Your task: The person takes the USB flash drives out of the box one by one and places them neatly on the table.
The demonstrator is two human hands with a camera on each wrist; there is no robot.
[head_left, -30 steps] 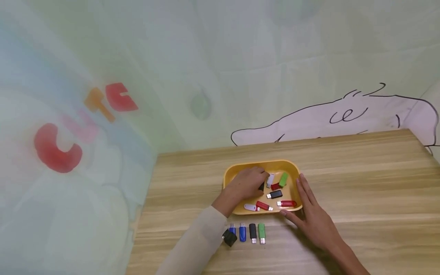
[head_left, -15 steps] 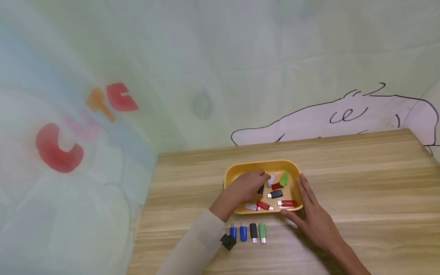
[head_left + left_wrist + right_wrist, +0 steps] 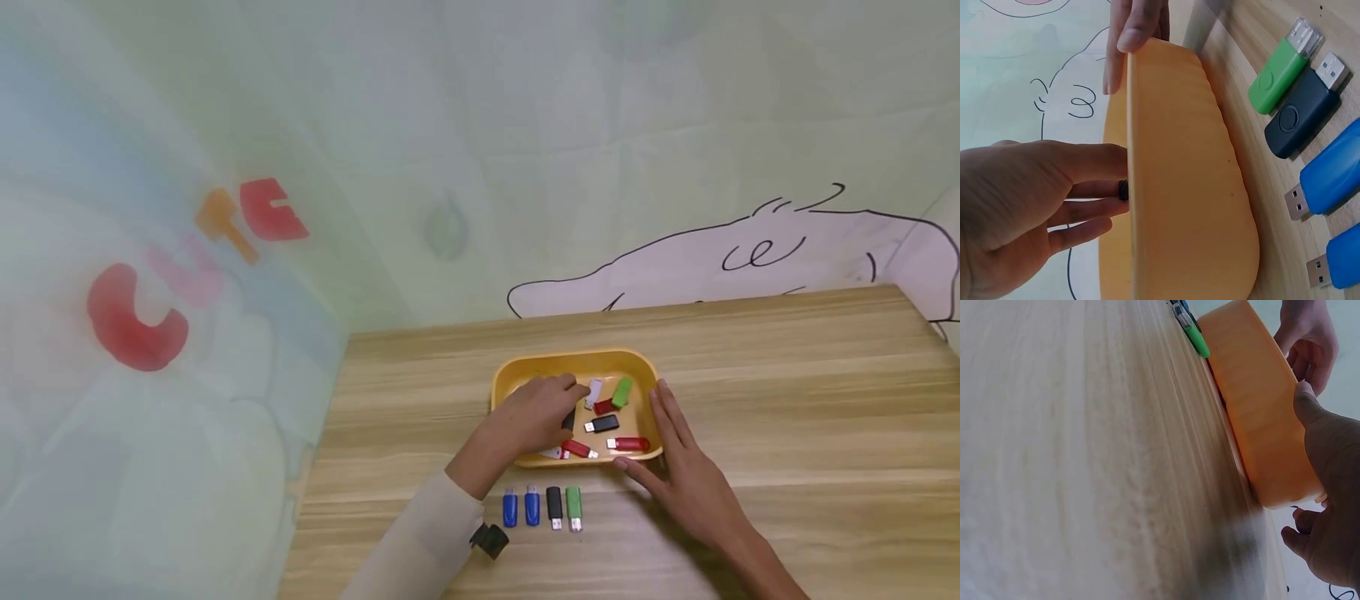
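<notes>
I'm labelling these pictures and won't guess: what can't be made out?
Head view: part of the black stick, behind the left hand.
Head view: one end of the near white stick, behind that hand.
Left wrist view: the floor of the yellow tray, behind its wall.
Left wrist view: one end of the lower blue stick, past the right edge.

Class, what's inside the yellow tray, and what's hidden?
Inside the yellow tray lie a green USB stick, a black stick, red sticks and white sticks. The left hand partly covers another black stick; anything fully beneath that hand cannot be seen.
</notes>
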